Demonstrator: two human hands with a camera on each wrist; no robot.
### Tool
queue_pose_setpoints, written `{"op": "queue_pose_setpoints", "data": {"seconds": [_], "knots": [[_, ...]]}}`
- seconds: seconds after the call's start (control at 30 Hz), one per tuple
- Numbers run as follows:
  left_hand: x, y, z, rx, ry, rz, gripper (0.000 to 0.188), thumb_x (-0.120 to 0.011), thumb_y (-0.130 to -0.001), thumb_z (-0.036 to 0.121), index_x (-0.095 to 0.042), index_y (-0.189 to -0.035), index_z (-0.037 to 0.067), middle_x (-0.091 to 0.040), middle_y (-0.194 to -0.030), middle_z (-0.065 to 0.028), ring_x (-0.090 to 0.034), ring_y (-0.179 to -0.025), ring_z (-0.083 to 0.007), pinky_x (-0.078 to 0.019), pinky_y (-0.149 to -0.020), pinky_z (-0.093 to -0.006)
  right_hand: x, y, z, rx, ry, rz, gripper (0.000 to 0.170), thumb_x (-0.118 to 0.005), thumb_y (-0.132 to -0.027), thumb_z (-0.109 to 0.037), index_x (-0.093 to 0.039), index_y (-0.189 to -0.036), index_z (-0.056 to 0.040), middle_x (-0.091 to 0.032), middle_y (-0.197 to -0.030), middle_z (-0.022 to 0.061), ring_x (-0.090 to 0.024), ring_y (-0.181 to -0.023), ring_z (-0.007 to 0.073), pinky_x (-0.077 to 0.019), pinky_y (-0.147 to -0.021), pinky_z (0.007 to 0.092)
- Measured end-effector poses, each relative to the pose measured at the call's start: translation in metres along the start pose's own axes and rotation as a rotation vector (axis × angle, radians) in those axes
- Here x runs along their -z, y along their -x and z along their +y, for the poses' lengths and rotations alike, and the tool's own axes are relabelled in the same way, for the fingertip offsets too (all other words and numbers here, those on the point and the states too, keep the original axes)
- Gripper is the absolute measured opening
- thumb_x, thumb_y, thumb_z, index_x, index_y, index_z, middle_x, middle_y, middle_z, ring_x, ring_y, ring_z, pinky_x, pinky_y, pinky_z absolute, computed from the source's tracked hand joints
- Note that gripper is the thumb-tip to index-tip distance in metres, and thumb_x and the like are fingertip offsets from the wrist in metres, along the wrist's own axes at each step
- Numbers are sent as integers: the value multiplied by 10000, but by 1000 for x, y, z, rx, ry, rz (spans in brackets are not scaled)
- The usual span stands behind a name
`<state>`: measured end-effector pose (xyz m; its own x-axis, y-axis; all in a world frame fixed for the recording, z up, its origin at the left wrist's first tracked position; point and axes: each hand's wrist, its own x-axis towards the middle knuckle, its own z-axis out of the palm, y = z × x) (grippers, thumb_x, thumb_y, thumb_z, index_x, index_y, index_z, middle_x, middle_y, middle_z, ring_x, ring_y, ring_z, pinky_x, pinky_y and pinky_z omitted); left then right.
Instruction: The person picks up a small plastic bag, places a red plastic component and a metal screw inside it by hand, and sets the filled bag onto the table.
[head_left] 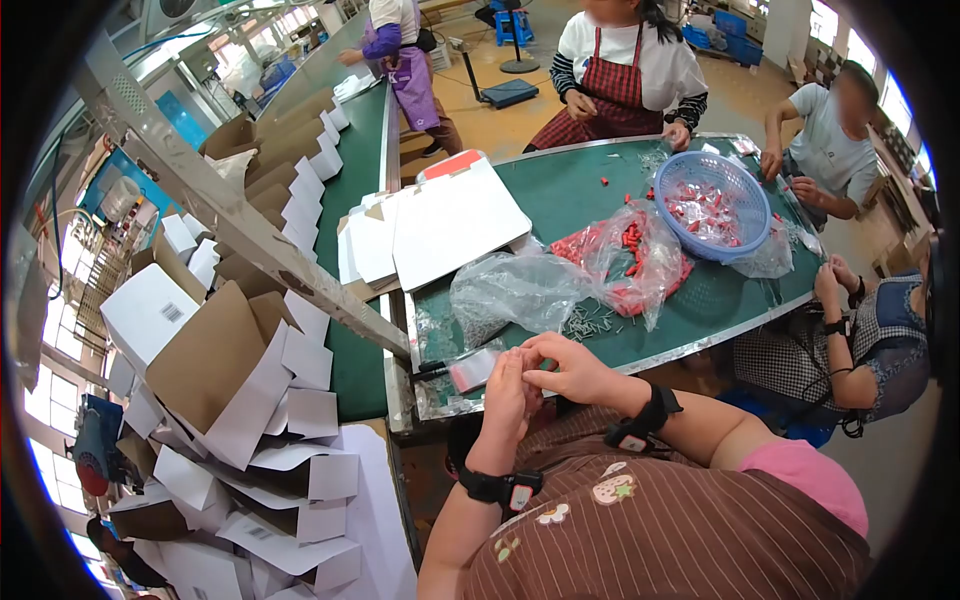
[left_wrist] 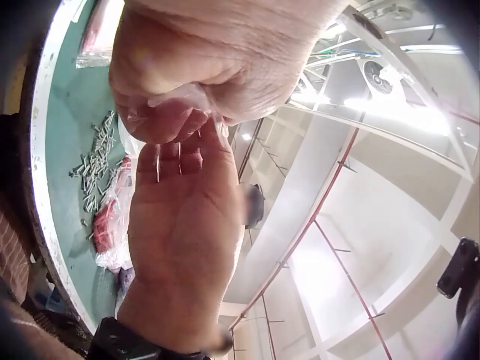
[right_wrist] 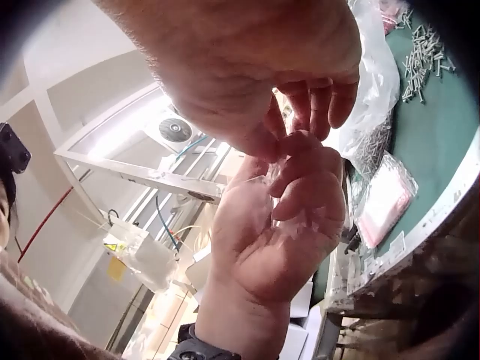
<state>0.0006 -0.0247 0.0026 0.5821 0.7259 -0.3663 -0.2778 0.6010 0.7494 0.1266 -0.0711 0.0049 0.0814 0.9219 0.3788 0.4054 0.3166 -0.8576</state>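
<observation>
Close to the table's front edge, my left hand (head_left: pixel 505 405) and right hand (head_left: pixel 575 370) meet fingertip to fingertip. The left hand's fingers curl round a small clear plastic bag (right_wrist: pixel 256 196), and its film also shows at those fingers in the left wrist view. My right hand's thumb and fingers pinch at the same spot; I cannot tell whether they hold the bag's edge or a small part. A pack of small clear bags (head_left: pixel 473 370) lies just beyond the left hand. Loose screws (head_left: pixel 590 322) lie in a pile past the right hand.
A clear bag of screws (head_left: pixel 515 295) and a bag of red parts (head_left: pixel 640 250) lie on the green table. Behind stands a blue basket (head_left: pixel 690 245) of small packets. White cardboard boxes (head_left: pixel 235 370) crowd the left, beside a metal post (head_left: pixel 260 235). Other people sit around the table.
</observation>
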Motion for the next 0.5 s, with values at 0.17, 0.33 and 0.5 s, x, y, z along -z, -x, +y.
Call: {"op": "queue_pose_setpoints", "data": {"seconds": [0.17, 0.33, 0.5], "knots": [[4, 1, 2, -14, 33, -60, 197, -456, -923, 282, -472, -955, 88, -477, -706, 13, -371, -454, -44, -284, -373, -181, 1, -4, 5, -303, -268, -18, 114, -575, -830, -97, -595, -889, -1, -602, -910, 32, -537, -804, 85, -449, -702, 245], [5, 4, 5, -24, 13, -70, 120, -509, -901, 174, -481, -968, 78, -476, -686, 13, -348, -445, -31, -268, -372, -172, 7, -9, 6, -460, -484, 33, 127, -563, -843, -107, -594, -883, 9, -607, -941, 43, -529, -813, 81, -438, -699, 234], [8, 1, 3, -34, -36, -2, 89, -522, -894, 157, -518, -904, 68, -464, -642, 20, -333, -442, -28, -255, -373, -168, 8, -10, 4, -471, -544, 122, 181, -555, -861, -167, -611, -925, -8, -605, -846, 15, -519, -744, 71, -422, -677, 219]]}}
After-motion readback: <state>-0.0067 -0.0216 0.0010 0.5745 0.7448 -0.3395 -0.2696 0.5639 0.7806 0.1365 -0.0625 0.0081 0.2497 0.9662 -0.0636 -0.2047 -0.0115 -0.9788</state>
